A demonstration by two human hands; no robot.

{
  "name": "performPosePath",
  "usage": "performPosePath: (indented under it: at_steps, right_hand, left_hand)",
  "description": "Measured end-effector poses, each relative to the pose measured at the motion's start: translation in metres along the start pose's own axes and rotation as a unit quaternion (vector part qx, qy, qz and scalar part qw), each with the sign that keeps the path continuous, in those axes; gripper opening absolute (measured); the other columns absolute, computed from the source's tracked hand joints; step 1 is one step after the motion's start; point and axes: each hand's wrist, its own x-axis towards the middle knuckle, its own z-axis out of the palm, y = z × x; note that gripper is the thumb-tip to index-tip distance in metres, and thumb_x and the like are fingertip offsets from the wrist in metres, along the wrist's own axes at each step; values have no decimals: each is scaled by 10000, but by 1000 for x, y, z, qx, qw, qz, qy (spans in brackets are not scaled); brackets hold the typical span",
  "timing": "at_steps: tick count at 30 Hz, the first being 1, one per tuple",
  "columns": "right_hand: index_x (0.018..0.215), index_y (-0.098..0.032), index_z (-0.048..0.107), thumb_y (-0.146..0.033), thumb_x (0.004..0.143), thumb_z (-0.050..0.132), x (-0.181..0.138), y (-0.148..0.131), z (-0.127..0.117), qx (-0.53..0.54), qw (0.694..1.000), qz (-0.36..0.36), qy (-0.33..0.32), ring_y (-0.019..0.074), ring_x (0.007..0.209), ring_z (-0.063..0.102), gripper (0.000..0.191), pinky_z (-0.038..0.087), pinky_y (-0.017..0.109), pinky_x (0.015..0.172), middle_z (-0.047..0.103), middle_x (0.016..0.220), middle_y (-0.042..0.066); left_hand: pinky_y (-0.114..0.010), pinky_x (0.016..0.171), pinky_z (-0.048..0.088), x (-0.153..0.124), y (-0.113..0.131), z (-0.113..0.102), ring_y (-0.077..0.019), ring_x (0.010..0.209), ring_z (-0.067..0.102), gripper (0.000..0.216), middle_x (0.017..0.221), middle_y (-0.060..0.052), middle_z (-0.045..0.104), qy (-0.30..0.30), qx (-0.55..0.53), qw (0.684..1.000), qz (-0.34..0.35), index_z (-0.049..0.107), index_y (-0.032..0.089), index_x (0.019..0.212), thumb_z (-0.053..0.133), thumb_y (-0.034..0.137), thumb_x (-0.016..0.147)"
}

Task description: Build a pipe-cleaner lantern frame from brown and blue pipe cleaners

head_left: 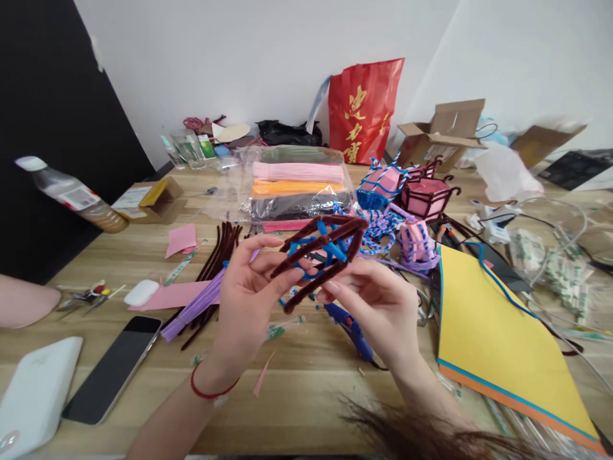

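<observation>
Both hands hold up a frame of brown and blue pipe cleaners (pixel 318 244) above the middle of the table. My left hand (pixel 251 287) grips its left side between thumb and fingers. On its lower right edge, my right hand (pixel 376 297) pinches with thumb and fingertips; some fingers are hidden behind it. A blue glue gun (pixel 352 332) lies below my right hand. Beside my left wrist are bundles of purple pipe cleaners (pixel 194 306) and brown pipe cleaners (pixel 225 246).
Finished lantern shapes (pixel 424 195) stand at the back right, near a red bag (pixel 364 112). A plastic pack of pipe cleaners (pixel 297 185) lies behind my hands. Yellow sheets (pixel 502 338) cover the right side; a phone (pixel 115 367) and a bottle (pixel 71 195) are at the left.
</observation>
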Motion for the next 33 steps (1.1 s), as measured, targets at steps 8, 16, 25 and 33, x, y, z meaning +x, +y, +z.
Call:
performPosePath:
  at_steps: [8, 16, 25, 33]
  right_hand:
    - [874, -236, 714, -132, 886, 735, 7, -1, -2, -188, 973, -133, -28, 136, 675, 649, 107, 568, 261, 575, 697, 754, 0]
    - [907, -236, 636, -72, 926, 631, 8, -1, -3, -273, 942, -194, -33, 131, 660, 602, 165, 514, 262, 580, 634, 747, -13]
    - [952, -251, 649, -104, 926, 655, 6, -2, -3, -281, 936, -205, -49, 152, 662, 603, 150, 524, 287, 577, 652, 784, 2]
    - [963, -240, 662, -46, 909, 626, 12, 4, 7, -265, 941, -207, -41, 149, 689, 600, 205, 523, 252, 580, 636, 807, 15]
  left_hand:
    - [-282, 690, 676, -4, -4, -3, -208, 802, 810, 377, 826, 15, 818, 11, 41, 999, 1, 618, 241, 984, 903, 201, 740]
    - [-230, 629, 630, -2, -5, -2, -168, 739, 774, 405, 830, 8, 814, -12, 32, 999, -32, 639, 227, 972, 922, 173, 686]
    - [-171, 554, 584, -2, -7, -4, -143, 735, 762, 379, 835, 27, 791, -23, 16, 999, -22, 622, 243, 978, 899, 160, 733]
    - [-150, 617, 605, 7, 0, -8, -106, 668, 740, 431, 721, 56, 774, 1, -29, 996, -89, 641, 233, 913, 966, 172, 637]
